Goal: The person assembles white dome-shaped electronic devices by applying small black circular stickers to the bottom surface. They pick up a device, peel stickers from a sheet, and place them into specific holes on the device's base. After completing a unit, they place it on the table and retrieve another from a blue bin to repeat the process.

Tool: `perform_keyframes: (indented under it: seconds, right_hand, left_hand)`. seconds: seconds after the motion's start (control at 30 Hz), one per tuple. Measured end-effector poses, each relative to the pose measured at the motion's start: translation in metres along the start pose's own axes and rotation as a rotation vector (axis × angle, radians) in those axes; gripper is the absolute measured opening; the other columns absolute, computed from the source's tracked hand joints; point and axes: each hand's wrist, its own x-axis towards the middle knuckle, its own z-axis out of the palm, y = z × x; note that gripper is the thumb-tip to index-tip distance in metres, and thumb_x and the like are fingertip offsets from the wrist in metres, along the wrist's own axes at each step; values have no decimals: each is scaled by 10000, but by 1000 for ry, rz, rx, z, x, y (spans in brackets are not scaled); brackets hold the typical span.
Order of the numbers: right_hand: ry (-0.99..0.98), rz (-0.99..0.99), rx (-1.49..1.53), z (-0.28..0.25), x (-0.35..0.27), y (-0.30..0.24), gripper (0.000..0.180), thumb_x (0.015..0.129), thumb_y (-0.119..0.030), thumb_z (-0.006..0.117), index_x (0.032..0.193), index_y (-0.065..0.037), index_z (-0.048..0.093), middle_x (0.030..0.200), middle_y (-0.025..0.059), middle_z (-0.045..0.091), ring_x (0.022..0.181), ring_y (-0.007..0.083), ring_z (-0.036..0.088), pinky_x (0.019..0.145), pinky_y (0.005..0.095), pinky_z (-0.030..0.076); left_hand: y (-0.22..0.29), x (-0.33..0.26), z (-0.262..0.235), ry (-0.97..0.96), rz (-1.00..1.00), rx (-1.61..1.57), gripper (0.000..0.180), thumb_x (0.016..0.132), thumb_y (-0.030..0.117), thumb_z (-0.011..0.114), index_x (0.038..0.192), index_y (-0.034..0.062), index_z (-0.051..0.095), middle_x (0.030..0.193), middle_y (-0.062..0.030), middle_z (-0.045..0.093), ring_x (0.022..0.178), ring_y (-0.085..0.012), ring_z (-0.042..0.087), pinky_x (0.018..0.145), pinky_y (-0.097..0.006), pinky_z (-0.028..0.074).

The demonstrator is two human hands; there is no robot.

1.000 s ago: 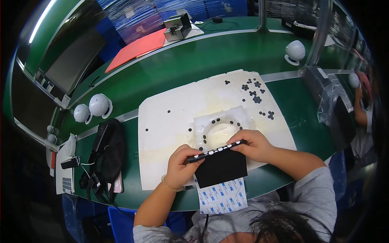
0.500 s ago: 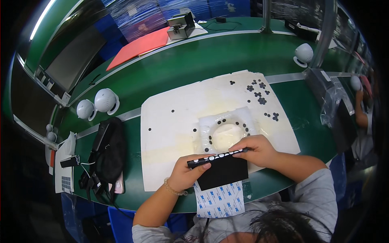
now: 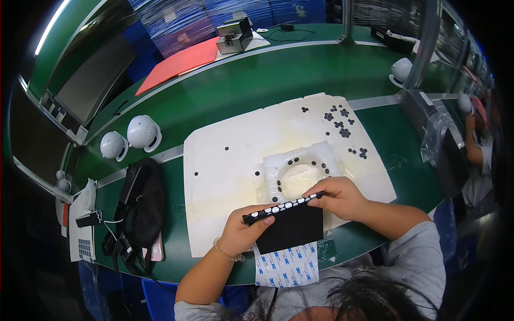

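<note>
Left hand and right hand each pinch an end of the black foam sheet; uneven pull could buckle it, shedding punched dots

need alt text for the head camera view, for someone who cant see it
Seen from above, a person's left hand and right hand hold a black sheet whose top edge shows a row of white dots, over a white mat on a green table. A black bag lies to the left.
</note>
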Motion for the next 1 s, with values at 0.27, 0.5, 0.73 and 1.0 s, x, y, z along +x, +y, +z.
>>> perform_keyframes:
  seconds: [0.27,0.5,0.73,1.0]
  right_hand:
    - [-395,-204,429,-22,26,3,662,727,-248,695,1263,-39,367,1178,111,469,1091,195,441,882,321,363]
    - [-520,-246,-429,58,189,-17,404,903,-321,392,1170,-33,483,1216,142,464,1151,271,412,977,349,302]
    - [-454,-265,-709,200,341,26,551,837,-448,451,1213,-46,441,1291,149,388,1218,278,337,997,405,239]
    - [90,-359,-940,239,368,40,545,764,-372,586,1227,-136,421,1146,107,468,1126,238,399,928,442,261]
  left_hand:
    - [12,-4,-7,-14,90,-136,241,791,53,590,1011,-43,583,917,-87,617,844,-120,556,766,-243,447]
    - [23,-16,-34,-109,190,-292,282,713,163,682,873,-59,617,798,-100,622,738,-153,569,690,-256,444]
    - [11,-20,-78,102,297,-530,359,688,227,710,862,-65,596,832,-124,615,767,-189,587,706,-283,462]
    - [9,-23,-83,84,162,-611,363,773,152,635,1078,2,507,1016,-48,567,940,-130,531,839,-271,411]
